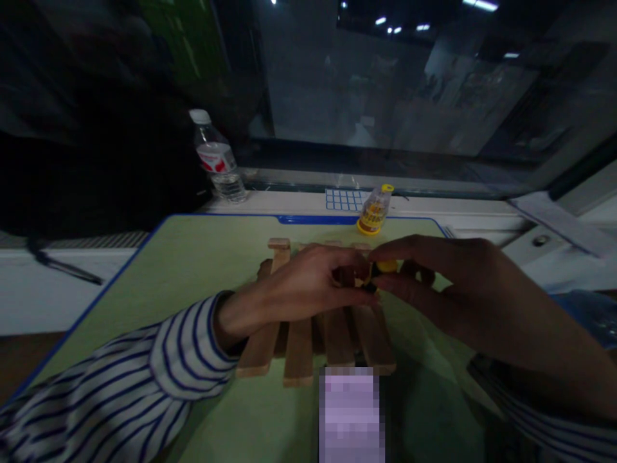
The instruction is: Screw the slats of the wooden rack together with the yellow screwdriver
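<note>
My right hand [448,283] pinches a small yellow-and-black object [385,265] between thumb and fingertips. Its exact kind is too small and dim to tell. My left hand [313,280] meets it from the other side, thumb and fingers closed at the object's dark end, and what lies inside that grip is partly hidden. Both hands are above a slatted wooden rack [299,354], which lies on the table with several light-brown slats pointing toward me. The left hand and wrist cover part of the slats.
Beneath everything is a pale green table [193,257] with a blue edge. A clear container with yellow cap and base [373,212] stands at its far side. A water bottle [219,161] is on the sill by the window. A phone with a blurred screen [351,411] is at the front.
</note>
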{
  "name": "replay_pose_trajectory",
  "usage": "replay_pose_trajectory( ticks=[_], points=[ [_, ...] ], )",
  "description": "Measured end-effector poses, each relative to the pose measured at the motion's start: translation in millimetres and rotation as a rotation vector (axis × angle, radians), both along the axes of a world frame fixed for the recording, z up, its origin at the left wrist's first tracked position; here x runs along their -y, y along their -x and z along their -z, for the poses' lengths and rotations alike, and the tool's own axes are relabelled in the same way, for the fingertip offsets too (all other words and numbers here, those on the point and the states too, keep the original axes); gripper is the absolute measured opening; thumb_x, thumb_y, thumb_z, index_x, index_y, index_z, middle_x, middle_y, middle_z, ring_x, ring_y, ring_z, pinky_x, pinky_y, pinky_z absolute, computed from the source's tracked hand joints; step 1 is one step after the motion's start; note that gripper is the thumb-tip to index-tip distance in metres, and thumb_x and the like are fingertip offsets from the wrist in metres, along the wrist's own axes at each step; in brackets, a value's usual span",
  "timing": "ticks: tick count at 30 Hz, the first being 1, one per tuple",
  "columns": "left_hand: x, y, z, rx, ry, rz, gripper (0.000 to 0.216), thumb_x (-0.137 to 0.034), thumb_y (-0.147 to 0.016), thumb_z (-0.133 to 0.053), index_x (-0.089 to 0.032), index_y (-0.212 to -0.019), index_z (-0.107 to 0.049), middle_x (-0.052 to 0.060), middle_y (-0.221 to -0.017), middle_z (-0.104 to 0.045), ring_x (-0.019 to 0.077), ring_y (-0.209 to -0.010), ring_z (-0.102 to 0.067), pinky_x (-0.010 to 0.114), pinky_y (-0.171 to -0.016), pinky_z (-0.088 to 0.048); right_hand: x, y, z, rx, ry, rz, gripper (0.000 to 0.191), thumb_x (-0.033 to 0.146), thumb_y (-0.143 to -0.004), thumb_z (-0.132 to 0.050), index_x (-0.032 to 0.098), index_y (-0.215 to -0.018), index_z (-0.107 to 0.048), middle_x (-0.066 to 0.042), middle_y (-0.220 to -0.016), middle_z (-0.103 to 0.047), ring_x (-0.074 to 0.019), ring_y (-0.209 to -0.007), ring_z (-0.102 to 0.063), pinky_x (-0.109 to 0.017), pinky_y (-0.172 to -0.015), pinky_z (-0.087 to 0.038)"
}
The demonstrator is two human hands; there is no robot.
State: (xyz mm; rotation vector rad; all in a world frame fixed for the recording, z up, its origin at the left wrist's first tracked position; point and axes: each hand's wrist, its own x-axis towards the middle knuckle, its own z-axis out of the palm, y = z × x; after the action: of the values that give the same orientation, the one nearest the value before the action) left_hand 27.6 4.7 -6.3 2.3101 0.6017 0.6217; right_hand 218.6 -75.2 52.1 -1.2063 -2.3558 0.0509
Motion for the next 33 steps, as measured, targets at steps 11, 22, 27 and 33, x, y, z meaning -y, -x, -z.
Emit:
replay_pose_trajectory(
  ticks=[11, 22, 27, 33],
  points=[
    [-0.8, 0.1, -1.3, -0.041, 0.054, 0.054, 0.013, -0.029, -0.083, -0.067, -0.017, -0.086, -0.070, -0.004, -0.073, -0.065, 0.0091, -0.066, -0.058, 0.019, -0.059, -0.038, 1.4, -0.4, 2.1, 0.013, 0.033, 0.063, 0.016, 0.031, -0.090, -0.057, 0.025, -0.104, -0.063, 0.004, -0.087, -0.074, -0.0105, -0.070, -0.068, -0.020, -0.057, -0.044],
    [-0.8, 2.5, 0.7, -0.071, -0.036, 0.023, 0.031, -0.040, -0.081, -0.069, -0.016, -0.102, -0.068, 0.003, -0.092, -0.069, 0.0166, -0.083, -0.062, 0.026, -0.073, -0.045, -0.7, 3.1, 1.6, 0.017, 0.008, 0.059, 0.017, 0.033, -0.090, -0.056, 0.022, -0.101, -0.064, 0.001, -0.085, -0.073, -0.0120, -0.069, -0.067, -0.022, -0.057, -0.044],
    [0.8, 1.6, -0.9, -0.063, -0.018, 0.010, 0.019, -0.034, -0.084, -0.066, -0.016, -0.090, -0.070, 0.000, -0.077, -0.067, 0.0126, -0.070, -0.060, 0.023, -0.065, -0.044, 1.0, 3.9, 0.6, -0.012, 0.003, 0.042, 0.024, 0.032, -0.089, -0.058, 0.022, -0.110, -0.063, 0.002, -0.092, -0.073, -0.0106, -0.071, -0.066, -0.021, -0.057, -0.046],
    [-0.9, 1.0, -0.2, -0.070, -0.019, 0.031, 0.017, -0.034, -0.083, -0.067, -0.017, -0.084, -0.070, -0.001, -0.079, -0.069, 0.0125, -0.074, -0.062, 0.022, -0.067, -0.044, 6.5, 0.7, -6.6, 0.013, 0.024, -0.008, 0.030, 0.019, -0.090, -0.053, 0.024, -0.119, -0.062, -0.001, -0.101, -0.074, -0.0131, -0.078, -0.069, -0.024, -0.069, -0.053]
  ],
)
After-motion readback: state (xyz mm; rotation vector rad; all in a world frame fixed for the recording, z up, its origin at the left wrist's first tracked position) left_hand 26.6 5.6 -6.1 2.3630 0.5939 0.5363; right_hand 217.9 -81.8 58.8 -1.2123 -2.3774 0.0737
